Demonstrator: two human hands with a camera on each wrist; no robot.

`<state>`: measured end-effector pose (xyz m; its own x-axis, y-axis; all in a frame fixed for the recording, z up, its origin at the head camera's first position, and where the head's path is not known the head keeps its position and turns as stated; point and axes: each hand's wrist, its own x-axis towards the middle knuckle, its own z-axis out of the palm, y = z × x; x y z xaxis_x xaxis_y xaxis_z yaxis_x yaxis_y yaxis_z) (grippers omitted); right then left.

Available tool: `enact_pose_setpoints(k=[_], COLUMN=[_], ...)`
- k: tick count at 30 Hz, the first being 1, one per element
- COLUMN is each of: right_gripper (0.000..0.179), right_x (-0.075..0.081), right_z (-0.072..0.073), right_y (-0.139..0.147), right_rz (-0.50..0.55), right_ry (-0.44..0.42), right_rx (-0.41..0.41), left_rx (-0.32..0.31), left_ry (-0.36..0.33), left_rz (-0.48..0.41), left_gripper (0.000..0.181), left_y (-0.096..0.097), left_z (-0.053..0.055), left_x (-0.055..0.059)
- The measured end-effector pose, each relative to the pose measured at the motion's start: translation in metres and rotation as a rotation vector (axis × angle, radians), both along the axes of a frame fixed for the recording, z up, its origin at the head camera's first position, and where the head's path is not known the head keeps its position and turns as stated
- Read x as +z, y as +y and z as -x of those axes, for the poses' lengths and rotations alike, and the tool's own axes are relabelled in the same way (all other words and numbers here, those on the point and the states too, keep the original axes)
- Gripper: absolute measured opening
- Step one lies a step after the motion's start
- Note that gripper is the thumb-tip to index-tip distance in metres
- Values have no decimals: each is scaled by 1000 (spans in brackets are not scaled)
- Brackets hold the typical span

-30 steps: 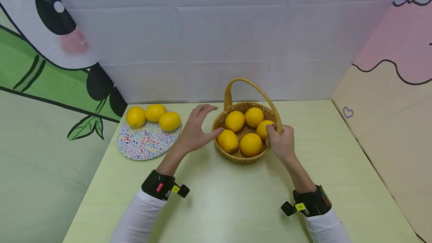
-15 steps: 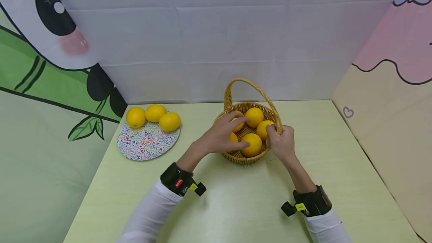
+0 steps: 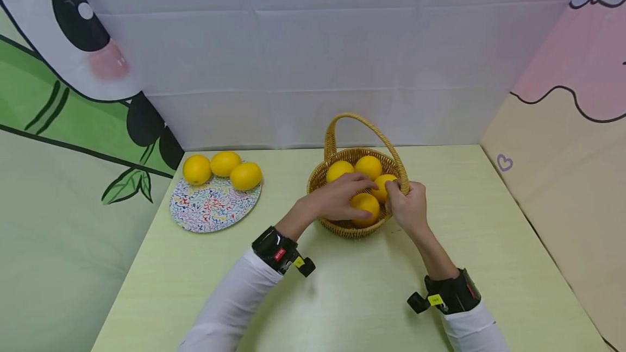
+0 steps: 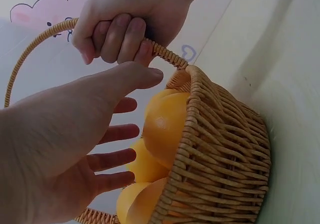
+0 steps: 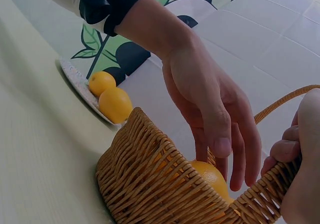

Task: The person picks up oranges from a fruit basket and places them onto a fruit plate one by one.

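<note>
Over oranges (image 3: 369, 167) in wicker basket (image 3: 353, 233) with left hand (image 3: 339, 198), fingers apart; clamping handle (image 3: 395, 158) with right hand (image 3: 409, 205).
Blocking view of some; three yellow fruits (image 3: 226, 164) on speckled plate (image 3: 207, 211) at left; cannot read red wristband label (image 3: 280, 255).

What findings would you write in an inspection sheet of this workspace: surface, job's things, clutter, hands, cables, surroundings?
Surface: pale yellow-green table.
Job's things: wicker basket with at least four yellow fruits; speckled plate with three more fruits.
Clutter: nothing seen.
Left hand: over the basket's fruits, fingers relaxed; contact unclear.
Right hand: grips the basket's handle.
Cables: nothing plainly seen; dark line at lower right unclear.
Surroundings: white backdrop behind, cartoon-printed panels at left and right.
</note>
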<state>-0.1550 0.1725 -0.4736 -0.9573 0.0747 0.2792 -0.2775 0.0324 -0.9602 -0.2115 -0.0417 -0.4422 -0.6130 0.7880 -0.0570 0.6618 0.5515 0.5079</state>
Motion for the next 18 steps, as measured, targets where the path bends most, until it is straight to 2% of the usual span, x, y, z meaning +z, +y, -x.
enact_pose_setpoints(k=[7, 18], right_gripper=[56, 55], right_x=[0, 0], right_z=[0, 0], right_y=[1, 0], right_rz=[-5, -6], right_ry=[-1, 9], right_rx=[-6, -5], left_rx=[-21, -50], left_ry=[-37, -74], left_rz=[67, 140], left_gripper=[67, 59], left_y=[11, 20], left_z=[6, 7], left_x=[-5, -5])
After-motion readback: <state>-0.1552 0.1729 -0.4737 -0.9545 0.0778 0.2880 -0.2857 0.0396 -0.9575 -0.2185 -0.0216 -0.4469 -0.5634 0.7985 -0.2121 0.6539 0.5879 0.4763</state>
